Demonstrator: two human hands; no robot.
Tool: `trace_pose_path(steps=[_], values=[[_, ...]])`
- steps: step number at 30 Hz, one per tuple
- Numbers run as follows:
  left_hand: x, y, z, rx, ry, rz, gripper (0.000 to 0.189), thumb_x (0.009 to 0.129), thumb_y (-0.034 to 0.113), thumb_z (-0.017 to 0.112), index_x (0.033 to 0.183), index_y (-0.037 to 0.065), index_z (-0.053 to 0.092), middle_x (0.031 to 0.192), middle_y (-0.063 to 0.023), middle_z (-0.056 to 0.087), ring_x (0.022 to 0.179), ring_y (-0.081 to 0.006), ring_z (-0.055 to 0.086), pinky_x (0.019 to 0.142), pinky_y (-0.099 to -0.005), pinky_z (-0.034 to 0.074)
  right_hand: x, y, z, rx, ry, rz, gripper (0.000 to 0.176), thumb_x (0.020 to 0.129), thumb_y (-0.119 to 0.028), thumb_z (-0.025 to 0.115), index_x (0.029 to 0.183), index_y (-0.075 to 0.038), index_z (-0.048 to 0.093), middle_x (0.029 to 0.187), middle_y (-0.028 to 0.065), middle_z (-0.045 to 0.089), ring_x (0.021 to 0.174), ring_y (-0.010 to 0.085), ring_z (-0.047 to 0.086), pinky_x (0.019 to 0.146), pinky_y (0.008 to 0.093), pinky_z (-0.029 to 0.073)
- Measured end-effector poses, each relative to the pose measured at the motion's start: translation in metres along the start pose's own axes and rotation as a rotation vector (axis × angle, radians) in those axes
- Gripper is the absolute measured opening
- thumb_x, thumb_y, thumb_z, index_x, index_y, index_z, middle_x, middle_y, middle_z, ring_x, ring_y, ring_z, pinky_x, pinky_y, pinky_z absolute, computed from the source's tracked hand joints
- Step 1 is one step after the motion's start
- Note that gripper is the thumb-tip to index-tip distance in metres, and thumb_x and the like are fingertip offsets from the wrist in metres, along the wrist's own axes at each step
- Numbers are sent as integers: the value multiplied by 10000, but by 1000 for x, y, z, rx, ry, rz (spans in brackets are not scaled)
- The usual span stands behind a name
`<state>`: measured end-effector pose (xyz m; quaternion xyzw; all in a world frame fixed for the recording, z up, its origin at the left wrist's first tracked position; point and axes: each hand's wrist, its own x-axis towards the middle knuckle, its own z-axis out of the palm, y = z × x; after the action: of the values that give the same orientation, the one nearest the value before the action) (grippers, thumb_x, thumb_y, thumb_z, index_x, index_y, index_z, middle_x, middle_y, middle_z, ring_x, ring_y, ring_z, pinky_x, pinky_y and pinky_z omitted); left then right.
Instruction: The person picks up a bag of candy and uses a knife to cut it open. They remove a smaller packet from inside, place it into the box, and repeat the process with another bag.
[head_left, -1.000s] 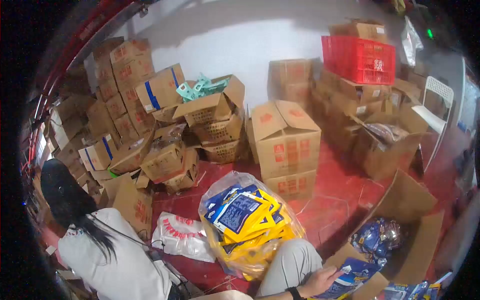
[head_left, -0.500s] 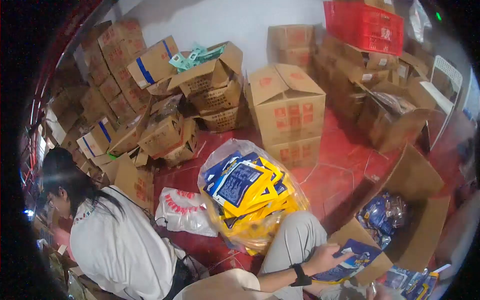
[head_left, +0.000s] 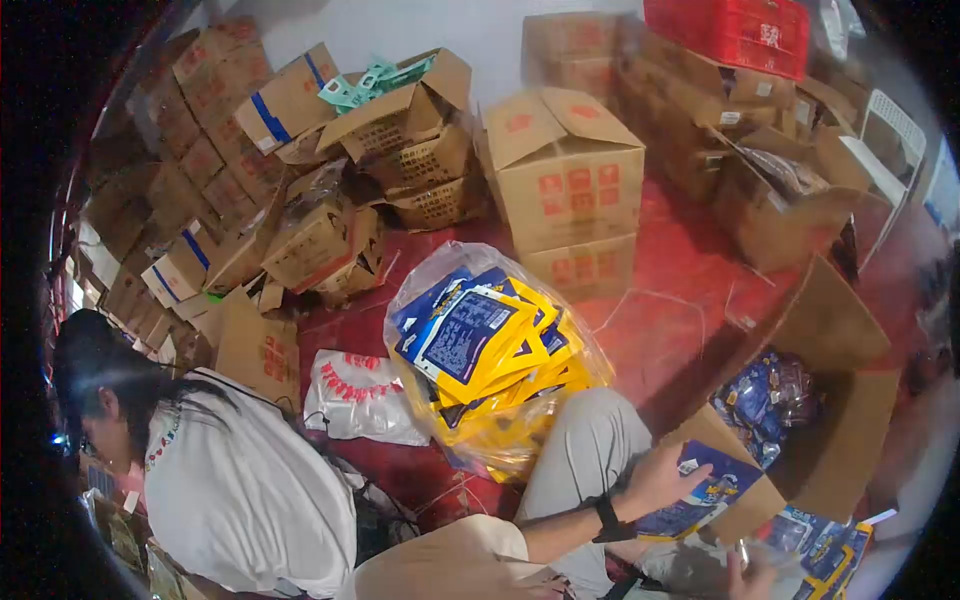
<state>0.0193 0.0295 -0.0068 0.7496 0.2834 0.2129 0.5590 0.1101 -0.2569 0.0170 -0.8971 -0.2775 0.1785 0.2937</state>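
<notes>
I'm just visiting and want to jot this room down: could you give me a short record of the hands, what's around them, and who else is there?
Left hand: on a blue packet, fingers across its front
Left wrist: dark band
Right hand: low in view, near a small shiny thing; grip unclear
Right of packet: open cardboard box with blue wrapped items
Ahead: clear bag of yellow-and-blue packets
Other person: white top, at left
Floor: red

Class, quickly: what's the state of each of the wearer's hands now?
Left hand: holding a blue packet.
Right hand: holding a small shiny item, unclear.
</notes>
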Motion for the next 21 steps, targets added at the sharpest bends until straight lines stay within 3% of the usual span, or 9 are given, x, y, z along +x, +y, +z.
trace_pose_path(steps=[3,5,8,11,12,14,16,19,21], values=[[0,-9,6,37,63,91,296,869,311,783,982,44,724,878,-141,747,810,-328,733,719,-415,564,-1,1,0,27,1,-5,303,995,-213,703,1152,46,680,963,169,704,848,211,652,785,345,533],[-2,-8,7,-71,18,99,323,863,277,770,1063,35,696,896,-158,739,833,-349,721,746,-433,555,-2,-27,-7,-35,9,29,312,1002,-222,691,1158,48,680,978,201,718,856,228,667,797,357,538],[-2,-12,11,114,102,180,477,836,193,754,1213,32,510,1030,-193,634,969,-388,656,828,-459,523,-4,-35,-10,-114,-72,161,361,1019,-262,659,1193,54,666,1034,258,727,927,268,712,829,370,538],[-6,-2,10,136,86,263,507,810,83,710,1251,50,464,1133,-168,588,977,-355,652,851,-440,532,-6,-21,4,-142,31,30,262,973,-211,673,1073,30,702,898,198,709,881,279,706,759,368,546],[-7,-2,11,136,102,342,496,805,54,684,1258,50,482,1185,-158,574,996,-333,661,849,-432,541,1,-8,16,-144,53,59,262,973,-211,673,1073,30,702,898,198,709,881,279,706,759,368,546],[-7,-3,9,160,53,309,460,813,44,660,1256,46,537,1165,-166,630,1005,-315,681,856,-422,543,-2,25,37,-94,156,60,377,889,-371,735,793,-9,696,573,181,591,542,384,613,529,450,445],[-5,7,5,131,-33,219,436,815,44,659,1242,31,575,1133,-174,684,1007,-300,705,873,-404,547,-2,-4,26,-34,88,172,427,912,-439,708,866,-15,718,634,224,619,607,427,639,581,501,478],[-3,27,1,145,-136,151,344,803,28,677,1142,-22,655,1011,-165,748,950,-265,737,861,-360,559,-12,-16,15,-39,120,115,493,937,-549,643,934,-70,759,700,217,683,648,405,687,623,506,540],[2,5,-3,43,-145,185,244,810,61,699,1047,2,711,922,-178,740,855,-330,728,787,-399,555,-18,-15,21,-90,138,161,512,944,-578,619,974,-91,774,715,216,694,661,408,695,636,506,555]])
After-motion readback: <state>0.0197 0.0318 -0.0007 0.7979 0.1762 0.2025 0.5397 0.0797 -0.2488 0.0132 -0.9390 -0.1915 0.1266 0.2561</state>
